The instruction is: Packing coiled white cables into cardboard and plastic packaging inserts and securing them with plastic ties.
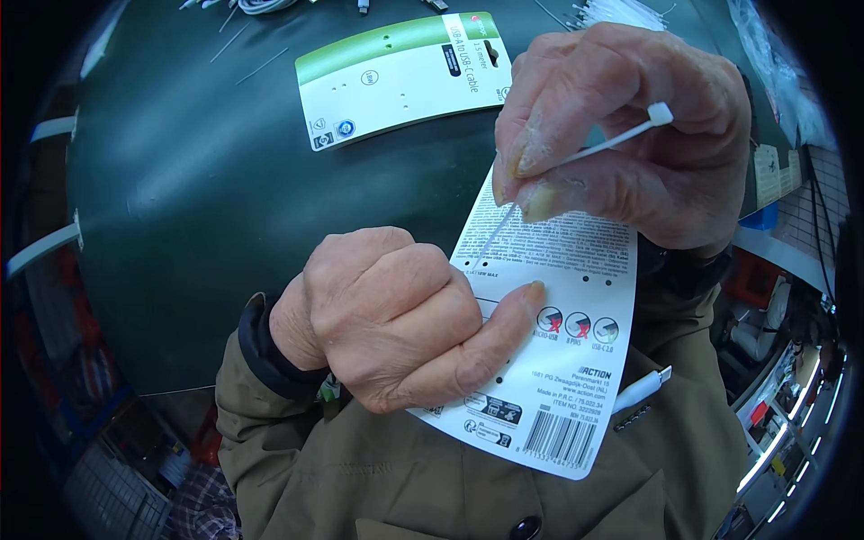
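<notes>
My left hand (pixel 396 315) is closed on a white printed cardboard card (pixel 571 387), its thumb lying across the face and the other fingers curled out of sight. Between the thumb and fingertips of my right hand (pixel 630 126) is a thin white cable tie (pixel 628 137). Its square head points up and right, while its tail slants down to the card beside a pair of small punched holes. Whether the tip passes through a hole, I cannot tell. A white USB plug (pixel 643 390) sticks out from behind the card's right edge.
On the dark green table (pixel 198 225) lies a second card (pixel 405 85), green and white. White cable ties (pixel 621 13) are heaped at the far edge, with a coiled white cable (pixel 265 4) farther left. Loose thin ties (pixel 261 67) lie nearby. Clear plastic bags (pixel 774 63) are at the right.
</notes>
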`<state>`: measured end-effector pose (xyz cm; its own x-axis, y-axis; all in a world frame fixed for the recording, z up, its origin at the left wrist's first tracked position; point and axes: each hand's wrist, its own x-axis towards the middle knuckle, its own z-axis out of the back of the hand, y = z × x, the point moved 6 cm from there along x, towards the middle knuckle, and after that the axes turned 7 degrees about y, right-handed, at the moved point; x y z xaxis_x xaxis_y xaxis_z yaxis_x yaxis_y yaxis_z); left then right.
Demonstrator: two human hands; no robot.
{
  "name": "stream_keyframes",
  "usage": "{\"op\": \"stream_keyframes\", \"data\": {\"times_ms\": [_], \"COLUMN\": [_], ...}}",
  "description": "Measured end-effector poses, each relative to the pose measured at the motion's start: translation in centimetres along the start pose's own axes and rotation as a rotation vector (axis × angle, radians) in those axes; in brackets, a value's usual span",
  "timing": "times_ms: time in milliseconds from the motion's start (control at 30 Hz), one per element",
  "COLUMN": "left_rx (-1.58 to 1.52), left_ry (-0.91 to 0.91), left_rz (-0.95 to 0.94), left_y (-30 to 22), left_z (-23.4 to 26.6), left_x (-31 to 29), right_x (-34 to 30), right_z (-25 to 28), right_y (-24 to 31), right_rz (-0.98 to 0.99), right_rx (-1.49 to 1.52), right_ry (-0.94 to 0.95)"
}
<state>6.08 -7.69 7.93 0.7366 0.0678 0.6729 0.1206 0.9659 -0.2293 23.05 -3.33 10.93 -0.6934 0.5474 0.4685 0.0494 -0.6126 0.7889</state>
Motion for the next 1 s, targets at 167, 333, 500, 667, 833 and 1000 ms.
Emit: {"op": "stream_keyframes", "data": {"times_ms": [167, 333, 500, 667, 833, 1000], "left_rx": [-0.002, 0.006, 0.036, 0.085, 0.133, 0.155], "left_ry": [0.003, 0.014, 0.022, 0.058, 0.036, 0.075], "left_rz": [0.005, 0.006, 0.024, 0.092, 0.111, 0.125], "left_y": [0.2, 0.1, -0.1, -0.3, -0.4, -0.3], "left_z": [0.1, 0.1, 0.3, 0.1, 0.1, 0.3], "left_x": [0.0, 0.2, 0.2, -0.3, -0.2, -0.3], "right_x": [0.1, 0.0, 0.0, -0.6, -0.8, -0.8], "right_z": [-0.1, -0.3, -0.8, -2.3, -2.1, -2.0], "right_y": [-0.5, -0.4, -0.7, -1.4, -1.4, -1.6], "right_rz": [0.041, -0.017, -0.089, -0.127, -0.147, -0.153], "right_rx": [0.02, 0.02, 0.088, 0.13, 0.151, 0.177], "right_ry": [0.03, 0.017, 0.023, 0.021, 0.023, 0.03]}}
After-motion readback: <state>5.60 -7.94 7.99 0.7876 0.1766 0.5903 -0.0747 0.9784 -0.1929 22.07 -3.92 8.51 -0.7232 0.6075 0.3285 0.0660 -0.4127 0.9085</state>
